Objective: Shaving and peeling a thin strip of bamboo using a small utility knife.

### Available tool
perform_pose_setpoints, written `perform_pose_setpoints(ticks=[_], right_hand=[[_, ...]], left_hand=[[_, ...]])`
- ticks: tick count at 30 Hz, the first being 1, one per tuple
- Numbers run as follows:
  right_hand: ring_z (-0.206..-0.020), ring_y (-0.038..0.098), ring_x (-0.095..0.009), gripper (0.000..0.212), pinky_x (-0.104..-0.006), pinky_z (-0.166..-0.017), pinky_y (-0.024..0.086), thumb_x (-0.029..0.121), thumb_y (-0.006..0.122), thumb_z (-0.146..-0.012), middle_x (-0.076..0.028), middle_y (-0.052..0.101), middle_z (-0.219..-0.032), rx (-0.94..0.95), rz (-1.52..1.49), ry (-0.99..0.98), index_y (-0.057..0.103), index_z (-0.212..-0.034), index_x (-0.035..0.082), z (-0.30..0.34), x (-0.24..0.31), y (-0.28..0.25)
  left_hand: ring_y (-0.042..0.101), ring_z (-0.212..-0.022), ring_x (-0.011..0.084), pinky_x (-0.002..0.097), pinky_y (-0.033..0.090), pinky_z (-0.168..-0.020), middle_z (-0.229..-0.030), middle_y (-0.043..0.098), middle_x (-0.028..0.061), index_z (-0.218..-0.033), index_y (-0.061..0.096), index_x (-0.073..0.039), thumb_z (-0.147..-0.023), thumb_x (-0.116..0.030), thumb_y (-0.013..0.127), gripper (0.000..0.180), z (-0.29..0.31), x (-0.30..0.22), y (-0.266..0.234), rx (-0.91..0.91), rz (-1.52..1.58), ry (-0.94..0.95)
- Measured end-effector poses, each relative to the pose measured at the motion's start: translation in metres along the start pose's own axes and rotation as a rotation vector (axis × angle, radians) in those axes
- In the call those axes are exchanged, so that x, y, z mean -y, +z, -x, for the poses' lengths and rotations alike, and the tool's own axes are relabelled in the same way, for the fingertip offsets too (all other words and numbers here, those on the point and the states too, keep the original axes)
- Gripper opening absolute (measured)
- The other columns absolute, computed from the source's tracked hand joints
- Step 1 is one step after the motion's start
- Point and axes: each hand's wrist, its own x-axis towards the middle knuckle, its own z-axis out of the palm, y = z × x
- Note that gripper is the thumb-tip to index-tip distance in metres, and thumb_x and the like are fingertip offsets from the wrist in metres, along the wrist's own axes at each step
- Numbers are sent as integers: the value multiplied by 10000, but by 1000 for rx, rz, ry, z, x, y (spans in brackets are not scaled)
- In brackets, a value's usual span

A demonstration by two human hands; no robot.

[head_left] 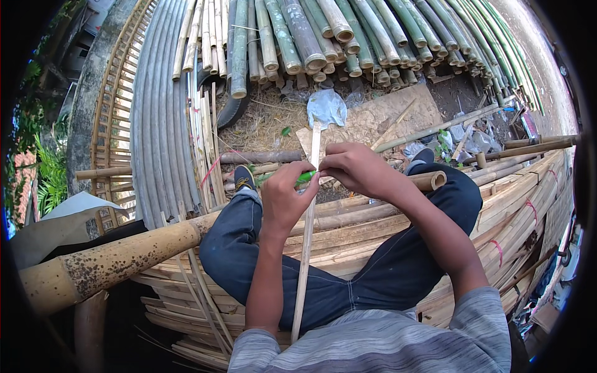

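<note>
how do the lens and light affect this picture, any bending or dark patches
Head view: fisheye corners go black, and split strips at right curve along the rim; head view: the ground at upper right looks washed pale, while shadow swallows detail below the thick bamboo pole; head view: the left hand, right hand and pale strip look reasonably sharp.
</note>
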Motion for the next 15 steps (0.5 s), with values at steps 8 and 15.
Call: perform_pose_setpoints(ticks=[8,15], right_hand=[[-694,629,-320,122,-401,-649,489,94,658,-758,-166,637,-738,203,-159,20,686,-820,-7,-1,-5,-4],[-591,568,-235,156,-348,-577,444,110,676,-795,-141,599,-682,268,-350,127,664,-831,-42,-3,11,-8]], left_hand=[[610,-559,236,334,456,-555,-642,627,129,-907,700,-18,-862,-222,678,210,-1,5,-25,476,135,-223],[613,-584,140,290,463,-561,-676,648,105,-955,686,25,-880,-119,648,167,7,16,-33,474,395,-181]])
